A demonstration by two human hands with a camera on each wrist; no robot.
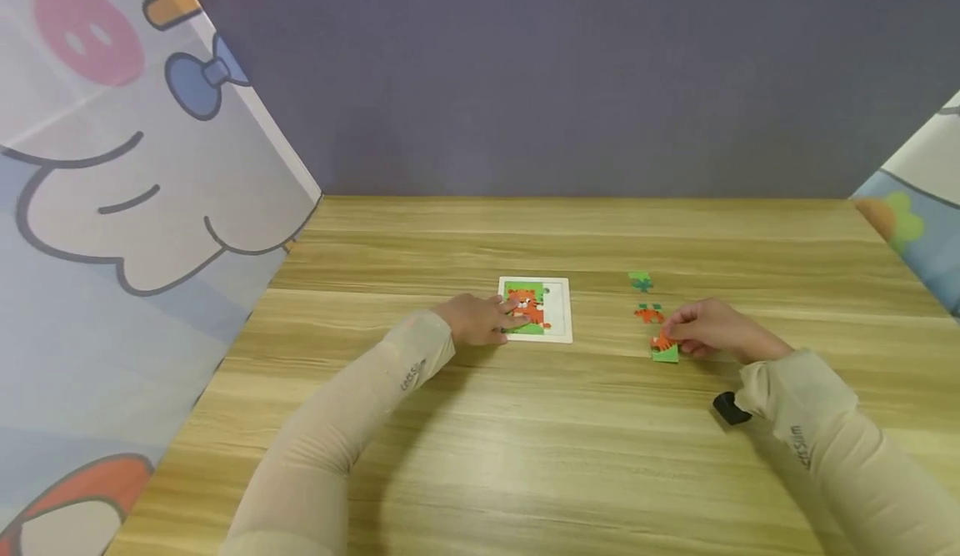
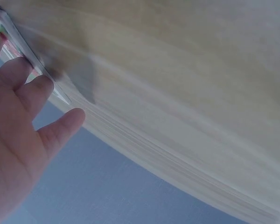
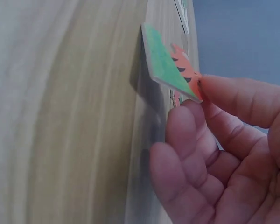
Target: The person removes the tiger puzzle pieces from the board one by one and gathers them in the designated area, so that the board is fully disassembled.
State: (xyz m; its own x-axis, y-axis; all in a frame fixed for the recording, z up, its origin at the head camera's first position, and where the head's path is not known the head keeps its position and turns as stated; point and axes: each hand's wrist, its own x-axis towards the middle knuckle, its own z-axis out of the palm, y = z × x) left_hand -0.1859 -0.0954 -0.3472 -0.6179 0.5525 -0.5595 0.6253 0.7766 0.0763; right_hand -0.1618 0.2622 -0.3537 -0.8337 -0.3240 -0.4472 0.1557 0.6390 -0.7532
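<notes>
A white-framed jigsaw puzzle (image 1: 557, 310) lies on the wooden table, its left part filled with an orange tiger on green and its right part bare white. My left hand (image 1: 477, 319) rests on the frame's left side with spread fingers; the left wrist view shows the same hand (image 2: 28, 107) at the frame's edge. To the right, my right hand (image 1: 712, 328) pinches a green and orange puzzle piece (image 1: 664, 354) by its edge. In the right wrist view that piece (image 3: 164, 60) is tilted and raised off the table, between thumb and finger.
Two more loose pieces lie beyond the right hand: a green one (image 1: 641, 280) and an orange and teal one (image 1: 649, 313). A small black object (image 1: 731, 408) is by the right sleeve. A grey panel (image 1: 570, 81) stands behind the table (image 1: 525, 456), with a cartoon-printed sheet (image 1: 97, 314) at left.
</notes>
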